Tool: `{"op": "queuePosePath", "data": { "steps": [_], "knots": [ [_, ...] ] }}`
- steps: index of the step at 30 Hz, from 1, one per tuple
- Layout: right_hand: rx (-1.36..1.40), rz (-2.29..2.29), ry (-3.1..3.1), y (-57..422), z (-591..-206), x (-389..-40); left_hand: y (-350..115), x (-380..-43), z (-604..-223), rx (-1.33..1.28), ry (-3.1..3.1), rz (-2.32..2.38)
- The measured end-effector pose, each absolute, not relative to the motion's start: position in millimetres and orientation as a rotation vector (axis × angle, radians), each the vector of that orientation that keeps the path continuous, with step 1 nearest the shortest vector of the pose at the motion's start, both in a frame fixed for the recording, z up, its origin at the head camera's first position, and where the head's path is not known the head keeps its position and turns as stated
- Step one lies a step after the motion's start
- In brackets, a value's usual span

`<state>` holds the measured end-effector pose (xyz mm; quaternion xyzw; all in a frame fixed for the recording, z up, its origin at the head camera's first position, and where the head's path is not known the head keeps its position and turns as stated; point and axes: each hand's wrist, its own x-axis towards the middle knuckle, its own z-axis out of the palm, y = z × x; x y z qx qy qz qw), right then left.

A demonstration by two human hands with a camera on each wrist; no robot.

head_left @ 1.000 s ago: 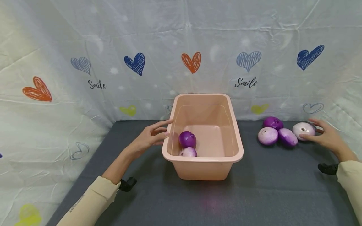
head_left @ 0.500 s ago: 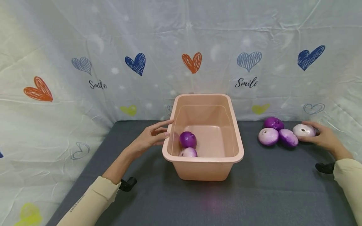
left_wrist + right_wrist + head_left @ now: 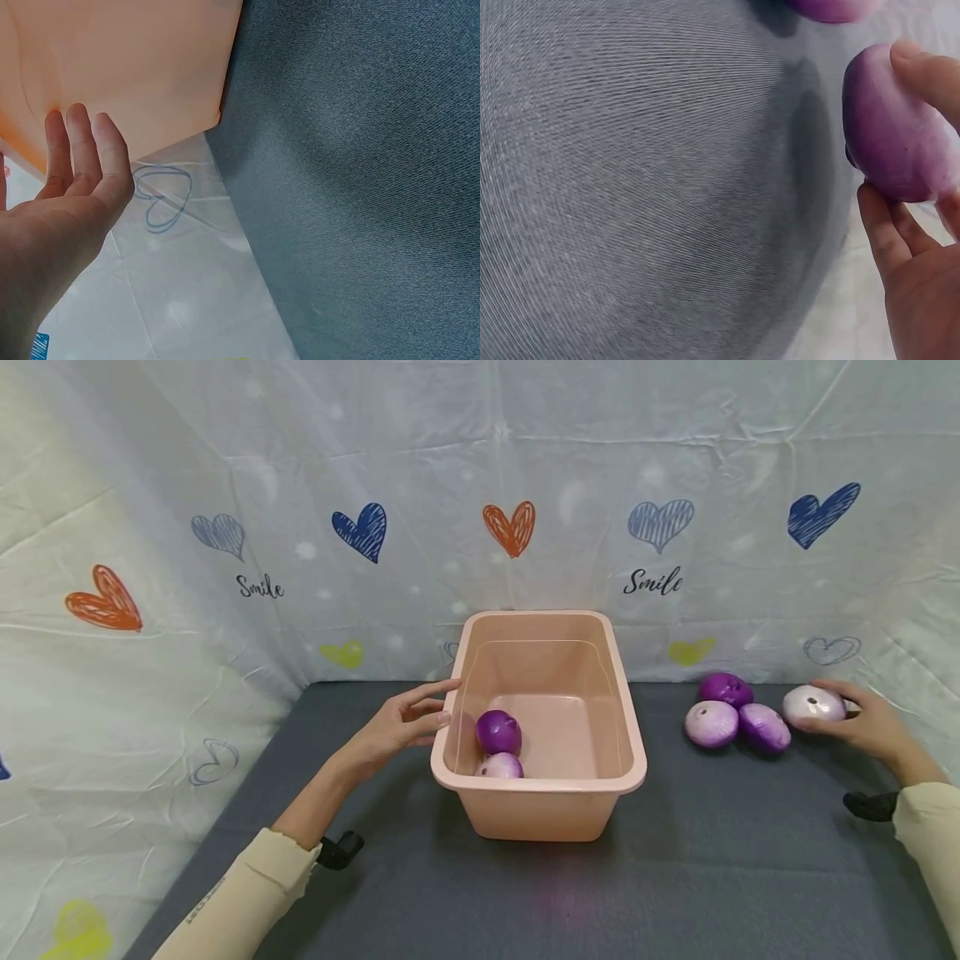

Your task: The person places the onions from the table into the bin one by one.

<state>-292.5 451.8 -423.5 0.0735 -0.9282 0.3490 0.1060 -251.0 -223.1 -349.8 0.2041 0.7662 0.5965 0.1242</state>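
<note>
A peach plastic basin (image 3: 536, 810) stands mid-table with a dark purple onion (image 3: 498, 732) and a paler one (image 3: 501, 766) inside. My left hand (image 3: 397, 720) touches its left rim, fingers loosely extended; the left wrist view shows fingers (image 3: 84, 150) by the outer wall (image 3: 127, 67). At the right, my right hand (image 3: 873, 727) holds a glossy white-and-purple onion (image 3: 813, 702), artificial-looking, between thumb and fingers. That onion (image 3: 892, 124) seems slightly off the cloth in the right wrist view. Left of it sit a dark purple onion (image 3: 726, 690), a pale one (image 3: 711, 724) and a purple-white one (image 3: 764, 727).
Dark grey cloth (image 3: 562, 902) covers the table. Behind and along the left hangs a pale curtain (image 3: 435, 460) printed with hearts and the word Smile, meeting the table's back edge close behind the basin and onions.
My right hand closed round the white-and-purple onion and drew it slightly right, apart from its neighbour. The left hand and the basin stay where they were.
</note>
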Motion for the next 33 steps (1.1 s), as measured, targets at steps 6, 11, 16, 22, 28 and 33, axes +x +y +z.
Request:
{"op": "queuePosePath", "data": {
  "steps": [6,11,16,22,28,33],
  "knots": [
    [0.203,1.088,-2.706,444.0,-410.9,-291.5,-223.1,-251.2,-348.9,0.599,2.228,1.749],
    [0.184,1.098,-2.768,430.1,-394.0,-295.2,-222.7,-251.4,-348.4,0.599,2.229,1.759],
    [0.213,1.183,-2.784,412.1,-378.7,-301.2,-222.9,-251.3,-349.1,0.602,2.229,1.76],
    [0.337,1.287,-2.707,380.4,-365.4,-307.3,-222.2,-251.9,-349.7,0.588,2.238,1.758],
    [0.368,1.305,-2.75,348.9,-347.3,-315.9,-222.4,-252.8,-351.1,0.575,2.248,1.752],
    [0.377,1.384,-2.747,326.7,-333.8,-325.8,-222.6,-253.6,-351.2,0.569,2.255,1.743]
  ]
}}
